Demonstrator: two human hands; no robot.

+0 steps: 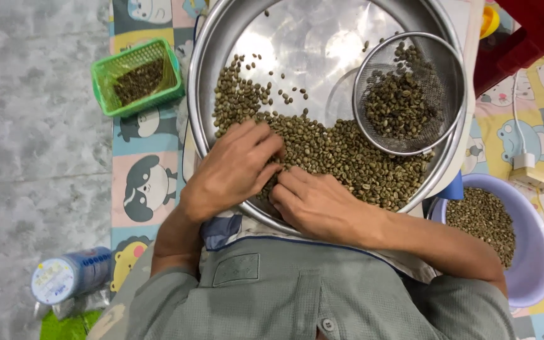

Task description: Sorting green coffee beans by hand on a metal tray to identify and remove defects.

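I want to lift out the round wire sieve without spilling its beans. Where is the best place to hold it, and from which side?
Probably grip the metal rim of the wire sieve at its far right edge, coming from above and the right. It rests tilted against the wall of the steel basin, so that rim stands free there. No handle shows. The beans crowd its near side.

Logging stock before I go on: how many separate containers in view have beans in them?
4. The large round steel tray under both hands, the round wire-mesh sieve resting inside it, the green plastic basket upper left, the lilac plastic bowl lower right. More may sit off-frame.
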